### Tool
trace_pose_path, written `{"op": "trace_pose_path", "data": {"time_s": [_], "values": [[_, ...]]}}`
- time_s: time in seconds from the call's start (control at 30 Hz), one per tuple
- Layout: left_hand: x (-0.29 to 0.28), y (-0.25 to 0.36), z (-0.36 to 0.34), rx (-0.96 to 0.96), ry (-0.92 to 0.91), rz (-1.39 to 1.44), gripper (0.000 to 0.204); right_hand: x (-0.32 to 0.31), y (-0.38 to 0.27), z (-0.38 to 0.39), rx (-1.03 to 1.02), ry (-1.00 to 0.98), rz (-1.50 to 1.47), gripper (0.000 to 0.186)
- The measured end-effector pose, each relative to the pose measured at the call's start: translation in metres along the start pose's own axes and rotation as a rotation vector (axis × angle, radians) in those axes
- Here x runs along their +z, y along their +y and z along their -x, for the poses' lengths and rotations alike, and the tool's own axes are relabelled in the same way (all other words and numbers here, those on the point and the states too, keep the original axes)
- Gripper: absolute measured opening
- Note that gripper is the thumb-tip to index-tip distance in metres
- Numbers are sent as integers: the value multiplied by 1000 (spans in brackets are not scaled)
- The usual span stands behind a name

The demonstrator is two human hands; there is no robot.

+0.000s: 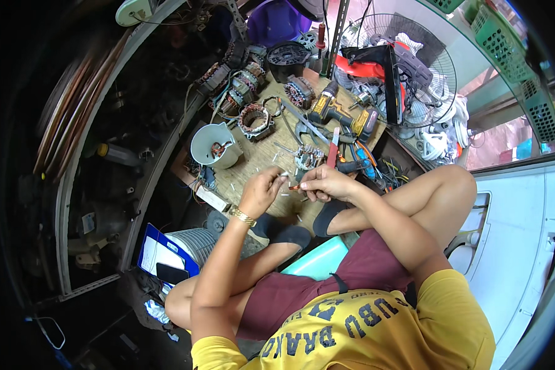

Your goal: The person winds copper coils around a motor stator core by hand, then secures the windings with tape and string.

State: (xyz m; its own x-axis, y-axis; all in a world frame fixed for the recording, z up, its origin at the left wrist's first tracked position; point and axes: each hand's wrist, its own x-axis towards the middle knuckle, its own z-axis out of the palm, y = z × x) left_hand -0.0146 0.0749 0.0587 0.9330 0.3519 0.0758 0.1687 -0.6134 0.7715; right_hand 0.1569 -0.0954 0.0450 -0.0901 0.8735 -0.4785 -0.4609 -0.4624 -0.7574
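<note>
Both my hands are over a worn wooden board, pinching small things close together. My left hand (262,192), with a gold bracelet at the wrist, grips a small white piece (283,174). A small copper-coloured piece (294,187) sticks out from the closed fingertips of my right hand (327,182); its exact kind is too small to tell. Just beyond the right hand lies a small wound motor stator (308,158). Beside it rests a red-handled tool (333,151). White slivers are scattered on the board (246,161) around my left hand.
A whitish bucket (214,147) with copper scraps stands left of the board. Farther back are several wound stators (254,120), a yellow-black cordless drill (342,114) and pliers (304,131). A wire fan guard (441,61) leans back right. A turquoise stool (317,259) is beneath my legs.
</note>
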Motion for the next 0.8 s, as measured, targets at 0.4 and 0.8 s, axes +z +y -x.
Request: {"op": "trace_pose_path", "data": {"time_s": [0.4,0.8], "values": [[62,-42,25,-199,156,-152,19,32,-35,-51,-554,555,1091,19],[92,-103,44,-297,70,7,19,-3,-150,-108,-744,624,1307,24]]}}
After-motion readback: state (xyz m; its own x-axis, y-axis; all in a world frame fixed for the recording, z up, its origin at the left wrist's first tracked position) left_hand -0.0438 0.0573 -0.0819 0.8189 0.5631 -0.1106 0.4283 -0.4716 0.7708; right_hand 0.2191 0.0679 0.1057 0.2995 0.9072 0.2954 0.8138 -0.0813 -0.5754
